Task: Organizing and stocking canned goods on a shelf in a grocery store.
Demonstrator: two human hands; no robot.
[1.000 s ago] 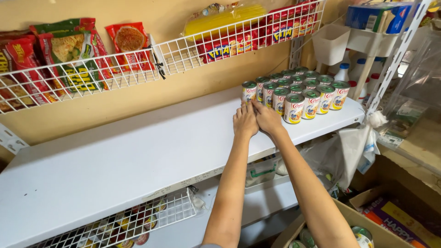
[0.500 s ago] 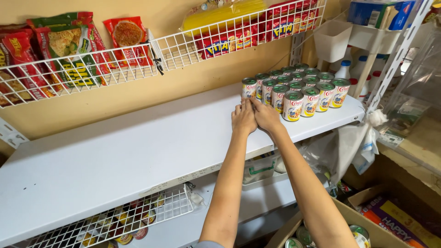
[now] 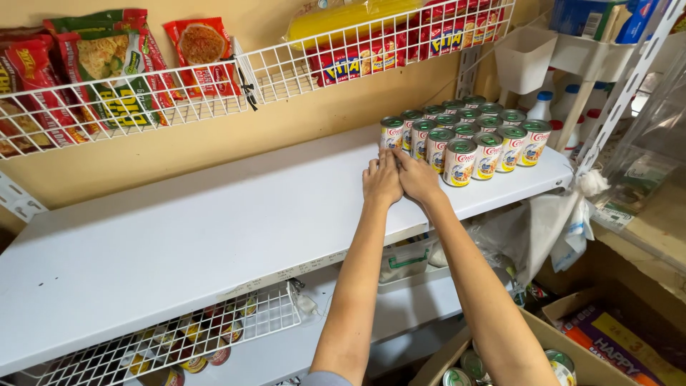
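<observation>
You're standing in a small grocery shop: just beyond your left hand [image 3: 382,182] and right hand [image 3: 416,179] identical cans [image 3: 464,139] stand in rows on a white shelf [image 3: 179,236], with snack packets [image 3: 107,71] in wire racks [image 3: 286,68] above and cartons [image 3: 607,336] below.

Fourteen small round tin cans with green lids and white labels [image 3: 460,136] stand in a block at the right end of the white shelf board [image 3: 179,236]: four along the front edge row, four behind them, and two rows of three at the back. Two bare hands, the left hand [image 3: 381,180] and the right hand [image 3: 416,176], lie side by side on the board. Two white wire baskets show, one above [image 3: 214,86] the board and one below [image 3: 214,336] it. Three white plastic bottles [image 3: 543,107] stand past the right edge, one blue-capped and two red-capped. One long yellow packet [image 3: 350,18] lies in the upper basket; the red and green snack packets [image 3: 107,64] overlap too much to count.
</observation>
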